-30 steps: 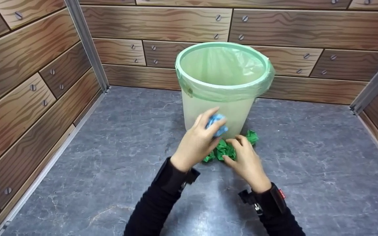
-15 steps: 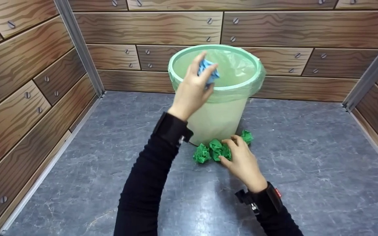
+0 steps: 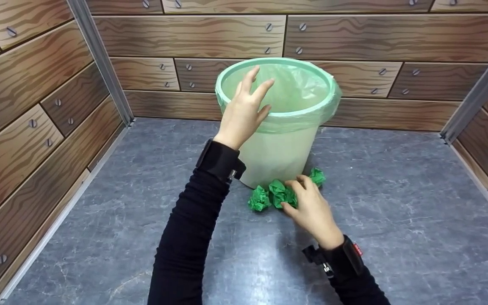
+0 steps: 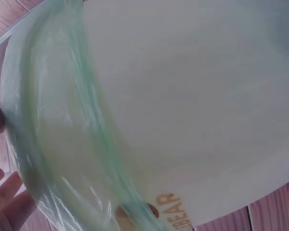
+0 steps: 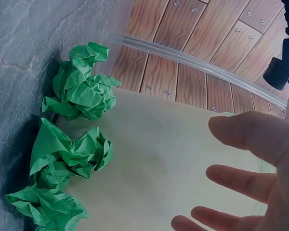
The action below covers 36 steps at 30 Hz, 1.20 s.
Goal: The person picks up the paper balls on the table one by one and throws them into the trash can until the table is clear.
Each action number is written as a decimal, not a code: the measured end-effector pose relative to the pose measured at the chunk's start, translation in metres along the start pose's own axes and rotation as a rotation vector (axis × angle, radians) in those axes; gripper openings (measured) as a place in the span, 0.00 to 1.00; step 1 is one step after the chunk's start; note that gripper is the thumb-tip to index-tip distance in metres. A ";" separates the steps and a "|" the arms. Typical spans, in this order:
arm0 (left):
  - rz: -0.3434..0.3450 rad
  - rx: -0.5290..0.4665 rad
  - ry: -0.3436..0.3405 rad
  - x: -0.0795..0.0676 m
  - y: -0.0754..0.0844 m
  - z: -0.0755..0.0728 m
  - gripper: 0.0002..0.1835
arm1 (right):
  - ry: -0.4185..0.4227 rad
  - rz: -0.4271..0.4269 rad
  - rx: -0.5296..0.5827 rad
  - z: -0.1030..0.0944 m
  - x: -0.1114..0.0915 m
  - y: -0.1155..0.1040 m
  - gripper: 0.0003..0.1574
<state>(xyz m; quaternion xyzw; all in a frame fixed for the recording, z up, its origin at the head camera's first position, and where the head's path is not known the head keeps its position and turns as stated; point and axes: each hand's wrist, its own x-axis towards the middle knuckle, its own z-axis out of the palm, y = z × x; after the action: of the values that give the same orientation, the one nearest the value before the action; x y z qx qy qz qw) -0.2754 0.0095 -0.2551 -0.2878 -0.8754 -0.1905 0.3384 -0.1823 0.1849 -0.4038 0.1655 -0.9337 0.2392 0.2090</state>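
A pale trash can [image 3: 278,154] with a green rim stands on the floor, lined with a thin clear-green bag [image 4: 62,120]. Over the can's near left rim, my left hand [image 3: 244,110] has its fingers spread and holds nothing. My right hand [image 3: 314,214] hovers low by the can's base, fingers loosely bent and apart. The right wrist view shows a gap between them and the crumpled green paper balls. One green paper ball [image 3: 259,199] lies at left, another [image 3: 280,192] beside it, partly behind my fingers, and a third [image 3: 317,176] farther right.
Wood-patterned panels [image 3: 193,36] wall in the back and sides, joined by a grey metal post [image 3: 104,63] at the left corner. Grey marbled floor [image 3: 163,169] spreads around the can. Both wrists wear black straps [image 3: 220,161] with small cameras.
My left hand has risen from in front of the can to its rim with a blue crumpled paper ball and let it go; the ball is out of sight. My right hand stays about where it was.
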 end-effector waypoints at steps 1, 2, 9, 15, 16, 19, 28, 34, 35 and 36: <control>0.004 0.002 0.009 -0.001 0.000 0.000 0.23 | 0.000 0.001 0.000 0.000 0.000 0.000 0.29; 0.007 0.002 0.022 -0.002 0.000 0.000 0.23 | -0.001 0.001 0.000 0.000 0.000 0.000 0.29; 0.049 -0.052 0.170 -0.022 0.008 -0.005 0.20 | -0.002 0.000 0.002 -0.002 -0.002 0.000 0.28; 0.096 -0.068 0.230 -0.047 0.025 -0.003 0.22 | -0.001 -0.012 -0.010 -0.003 -0.002 0.000 0.29; 0.103 -0.071 0.231 -0.051 0.028 -0.001 0.22 | 0.001 -0.015 -0.011 -0.003 -0.002 0.000 0.29; 0.120 -0.071 0.219 -0.067 0.036 0.006 0.24 | 0.007 -0.022 -0.009 -0.002 -0.002 -0.001 0.29; 0.007 -0.052 0.002 -0.115 0.040 0.041 0.23 | -0.004 -0.006 -0.028 -0.003 -0.002 -0.002 0.29; -0.048 -0.017 -0.111 -0.136 0.032 0.061 0.24 | -0.007 0.007 -0.035 -0.004 -0.002 -0.002 0.29; -0.050 -0.012 -0.120 -0.138 0.030 0.063 0.24 | -0.006 0.010 -0.035 -0.004 -0.002 -0.002 0.29; -0.052 -0.005 -0.128 -0.140 0.029 0.065 0.24 | -0.008 0.012 -0.034 -0.005 -0.002 -0.002 0.29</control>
<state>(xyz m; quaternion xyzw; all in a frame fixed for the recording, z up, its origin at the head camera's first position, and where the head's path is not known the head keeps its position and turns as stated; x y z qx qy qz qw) -0.2033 0.0134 -0.3944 -0.2776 -0.9018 -0.1829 0.2761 -0.1788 0.1861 -0.4002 0.1572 -0.9394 0.2237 0.2068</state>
